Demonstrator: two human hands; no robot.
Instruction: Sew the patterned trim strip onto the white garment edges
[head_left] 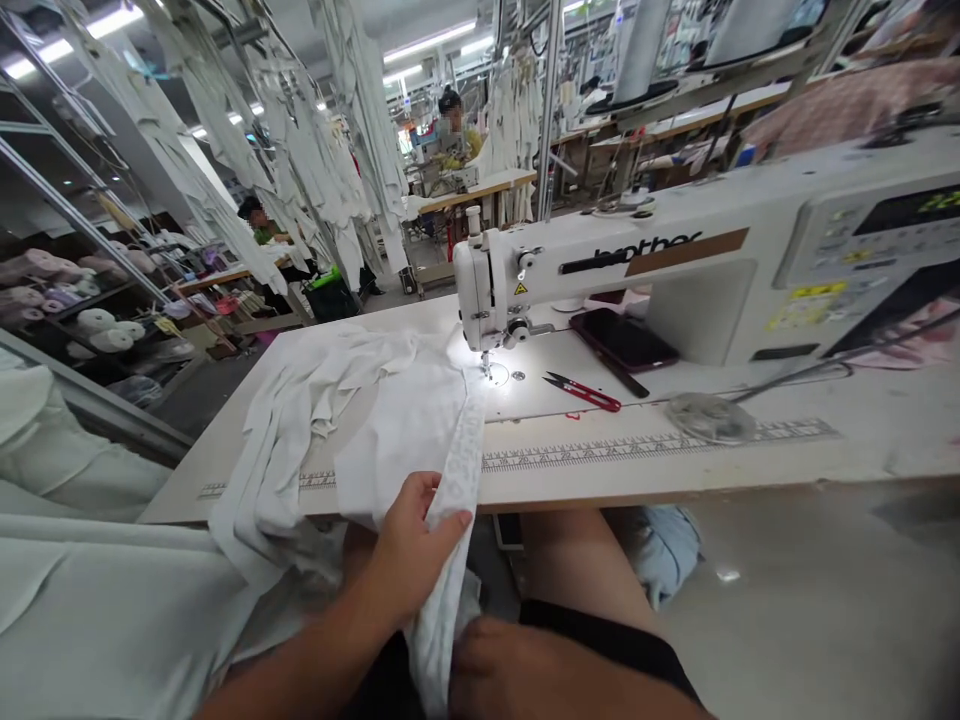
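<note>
A long white strip of fabric runs from under the needle of the sewing machine over the table's front edge to my lap. My left hand grips this strip near the edge, thumb on top and fingers curled beneath. Lower down, by my lap, my right hand is at the strip's hanging part; it is blurred and its fingers are hidden. More white cloth lies bunched on the table to the left and drapes over the front edge.
Red thread snips and a dark phone lie right of the needle. A clear round dish sits nearer the front edge. White fabric is heaped at left. Garments hang behind; other people work farther back.
</note>
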